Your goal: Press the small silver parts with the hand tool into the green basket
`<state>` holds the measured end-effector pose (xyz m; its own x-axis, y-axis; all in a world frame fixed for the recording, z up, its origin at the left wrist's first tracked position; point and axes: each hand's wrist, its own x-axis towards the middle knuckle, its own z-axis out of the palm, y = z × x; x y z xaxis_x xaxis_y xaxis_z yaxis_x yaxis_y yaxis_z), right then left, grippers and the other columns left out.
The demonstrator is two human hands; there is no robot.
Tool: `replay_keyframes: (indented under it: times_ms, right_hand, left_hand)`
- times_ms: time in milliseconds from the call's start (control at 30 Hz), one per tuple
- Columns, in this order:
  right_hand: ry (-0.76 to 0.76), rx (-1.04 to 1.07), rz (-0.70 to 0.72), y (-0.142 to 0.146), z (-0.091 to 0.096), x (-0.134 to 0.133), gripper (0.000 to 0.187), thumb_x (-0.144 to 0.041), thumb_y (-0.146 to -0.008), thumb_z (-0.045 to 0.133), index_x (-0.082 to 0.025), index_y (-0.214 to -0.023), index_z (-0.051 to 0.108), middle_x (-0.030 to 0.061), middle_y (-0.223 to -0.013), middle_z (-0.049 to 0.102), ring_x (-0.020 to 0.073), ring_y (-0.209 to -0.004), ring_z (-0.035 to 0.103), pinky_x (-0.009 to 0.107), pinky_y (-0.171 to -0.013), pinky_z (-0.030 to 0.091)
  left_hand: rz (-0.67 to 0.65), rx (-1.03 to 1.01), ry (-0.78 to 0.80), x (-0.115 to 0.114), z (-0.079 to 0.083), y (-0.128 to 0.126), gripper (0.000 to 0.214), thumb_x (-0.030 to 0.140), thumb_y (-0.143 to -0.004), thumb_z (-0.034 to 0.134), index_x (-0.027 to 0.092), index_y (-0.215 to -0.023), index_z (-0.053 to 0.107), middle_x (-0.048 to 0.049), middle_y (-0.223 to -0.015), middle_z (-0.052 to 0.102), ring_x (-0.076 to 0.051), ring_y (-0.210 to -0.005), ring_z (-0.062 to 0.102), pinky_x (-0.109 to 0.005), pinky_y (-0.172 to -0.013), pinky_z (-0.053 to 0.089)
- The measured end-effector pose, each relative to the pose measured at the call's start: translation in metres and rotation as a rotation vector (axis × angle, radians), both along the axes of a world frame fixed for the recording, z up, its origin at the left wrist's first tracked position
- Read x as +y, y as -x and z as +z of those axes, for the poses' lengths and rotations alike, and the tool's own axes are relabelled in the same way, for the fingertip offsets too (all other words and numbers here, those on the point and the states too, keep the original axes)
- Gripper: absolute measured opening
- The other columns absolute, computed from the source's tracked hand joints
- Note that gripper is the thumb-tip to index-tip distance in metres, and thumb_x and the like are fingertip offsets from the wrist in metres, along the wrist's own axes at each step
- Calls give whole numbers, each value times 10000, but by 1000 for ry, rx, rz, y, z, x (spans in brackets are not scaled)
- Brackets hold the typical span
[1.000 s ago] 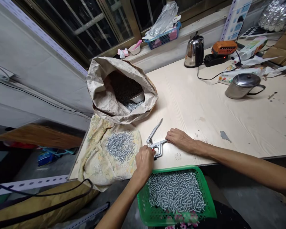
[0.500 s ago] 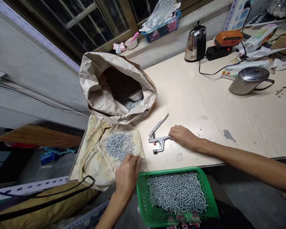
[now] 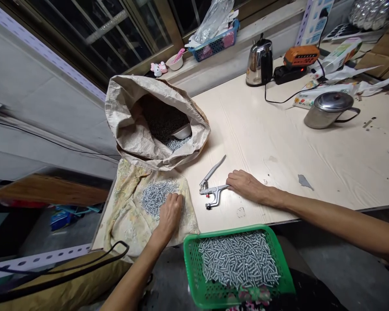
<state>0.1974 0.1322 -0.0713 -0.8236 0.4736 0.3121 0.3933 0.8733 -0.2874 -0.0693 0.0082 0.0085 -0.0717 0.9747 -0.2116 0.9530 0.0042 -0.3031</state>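
- Two hands are at work along the table's near edge. The left hand (image 3: 170, 212) lies palm down on the pile of small metal pins (image 3: 154, 196) heaped on a flowered cloth (image 3: 126, 216). Its fingers curl into the heap, and I cannot tell whether they have closed on a pin.
- A paper sack (image 3: 132, 125) stands open behind the cloth.
- This looks like the picking-up step. Lifting one pin clear of the heap calls for a fine fingertip pinch.
- The snap pliers (image 3: 212, 190) lie on the table (image 3: 294, 147) with their handles spread.
- A green basket (image 3: 189, 263) near the front holds more pins.
- The right hand (image 3: 246, 185) has its fingers bent down on the end of the lower handle, pinning it.
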Motion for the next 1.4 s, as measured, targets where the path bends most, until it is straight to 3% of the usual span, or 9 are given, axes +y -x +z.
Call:
replay_keyframes:
  times_ms: [167,333,467,567,667,833,1067,1233,1400]
  right_hand:
    - [-5,-8,-6,1,0,0,164,-207,-961,450,-171,-836,550,41,-858,586,177,-777,456,312,-685,309]
    - [-5,14,-4,2,-1,1,160,-193,-958,458,-172,-819,536,30,-843,580,166,-764,444,300,-680,290]
    - [-84,20,17,-1,3,1,206,-191,-977,421,-171,-805,532,29,-824,579,158,-748,427,304,-685,263]
    - [-201,2,29,-4,10,-2,254,-166,-993,375,-176,-793,531,20,-788,575,153,-724,410,316,-687,238]
    - [-292,-4,27,-5,18,-5,290,-113,-994,330,-184,-795,528,8,-758,565,152,-708,396,323,-681,218]
    - [-345,1,17,-6,24,-8,304,-94,-989,325,-187,-773,518,-4,-731,553,147,-689,378,328,-676,203]
    - [-319,-12,8,-5,19,-6,297,-98,-988,329,-186,-771,511,-6,-735,552,144,-680,369,331,-679,191]
    - [-278,-12,9,-4,16,-6,301,-90,-987,322,-188,-764,500,-7,-734,544,144,-670,358,329,-690,194]
    - [-243,-30,11,-4,15,-5,313,-78,-983,307,-184,-772,512,-1,-737,548,146,-670,356,331,-689,192]
  left_hand:
    - [-59,-82,-1,-4,-4,9,236,72,-898,407,176,-912,619,-105,-953,620,-237,-931,548,-318,-749,459]
    - [-8,-217,-71,-1,-2,16,237,104,-870,413,163,-843,641,-110,-897,636,-243,-897,574,-324,-737,453]
    - [226,-618,-275,3,-1,-1,225,274,-858,492,157,-842,684,-81,-830,682,-211,-787,614,-305,-721,456]
    - [488,-977,-278,2,-5,-26,333,460,-783,588,152,-811,711,-28,-655,665,-160,-586,572,-260,-590,434]
    - [628,-1145,-274,-2,-10,-50,416,533,-703,641,138,-796,731,-18,-611,661,-136,-531,534,-237,-533,401]
    - [705,-1234,-273,-3,-14,-67,458,549,-638,676,119,-783,737,-41,-660,692,-135,-555,546,-235,-553,419]
    - [685,-1186,-270,3,-14,-67,410,522,-634,674,126,-727,729,-27,-597,658,-138,-555,540,-239,-559,409]
    - [722,-1245,-155,8,-16,-60,434,553,-592,703,128,-677,701,15,-499,572,-101,-465,460,-223,-484,344]
    - [821,-1327,-63,12,-20,-56,449,564,-528,735,130,-613,658,21,-484,552,-91,-441,461,-225,-476,371]
